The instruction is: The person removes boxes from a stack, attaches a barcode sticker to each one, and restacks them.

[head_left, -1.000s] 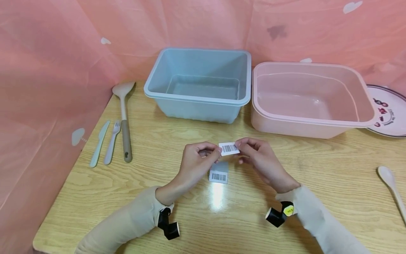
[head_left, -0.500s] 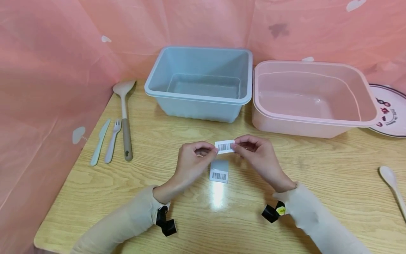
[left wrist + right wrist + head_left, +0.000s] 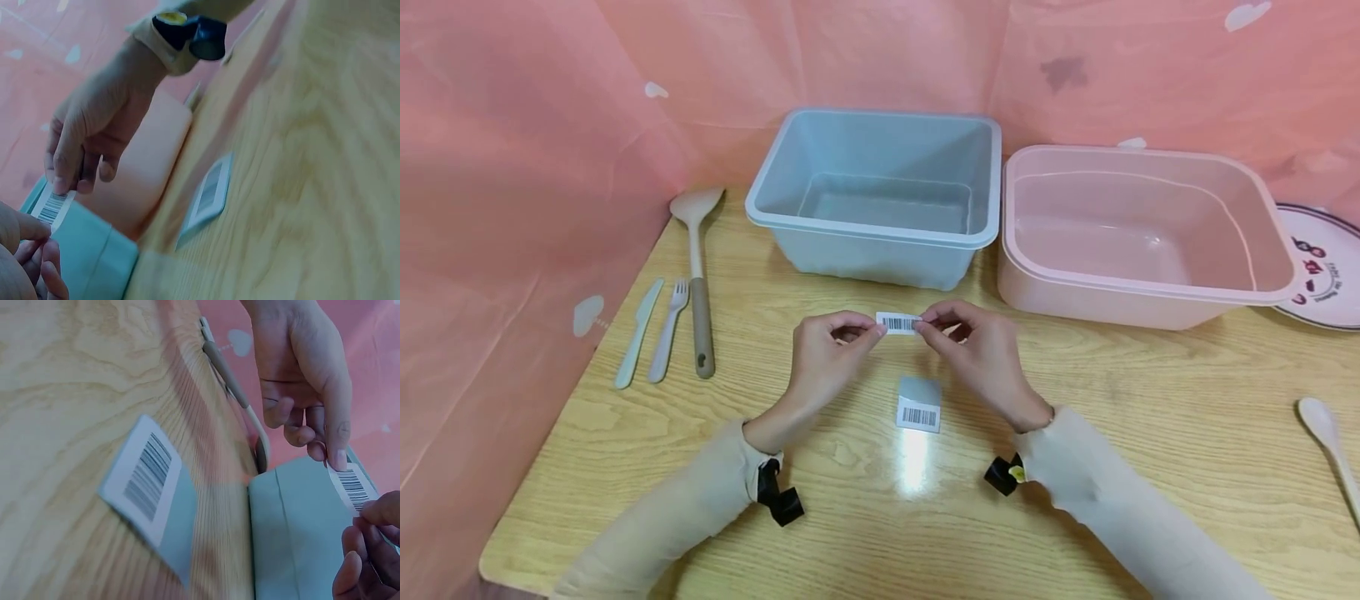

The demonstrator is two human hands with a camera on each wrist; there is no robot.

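Note:
Between my two hands is a small white barcode label (image 3: 898,323), held up in front of the blue bin (image 3: 872,257). My left hand (image 3: 829,358) pinches its left end between thumb and fingers. At the other end, my right hand (image 3: 979,354) pinches it the same way. The label's bars also show in the left wrist view, where the label (image 3: 52,209) looks slightly bent. Below the hands, on the wooden table, lies a grey backing sheet (image 3: 919,389) with a second barcode label (image 3: 918,416) on its near part.
A pink bin (image 3: 1138,304) stands right of the blue one, partly covering a plate (image 3: 1326,267). On the left lie a knife (image 3: 640,333), a fork (image 3: 668,333) and a long-handled turner (image 3: 700,292). A spoon (image 3: 1326,442) lies at the far right.
Both hands have moved left and away from me, carrying the label toward the blue bin. The backing sheet stays where it was on the table.

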